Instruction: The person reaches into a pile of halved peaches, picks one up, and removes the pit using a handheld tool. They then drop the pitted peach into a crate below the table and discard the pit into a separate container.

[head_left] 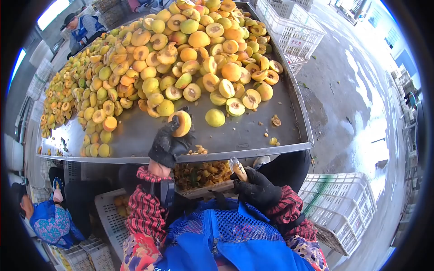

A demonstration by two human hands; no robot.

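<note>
Forward, left hand (170, 141) gripping fruit (182, 124), right hand (260, 188) apparently curled round tool (239, 170)

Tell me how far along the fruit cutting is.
Partly done, it seems: cut halves lie on the table, scraps below. The left hand holds a fruit, the right hand a tool. Rounded ones may be whole, left to cut.

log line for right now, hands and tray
left hand: holding stone fruit over metal tray | right hand: holding small hand tool | tray: fruit heap, many cut open
</note>
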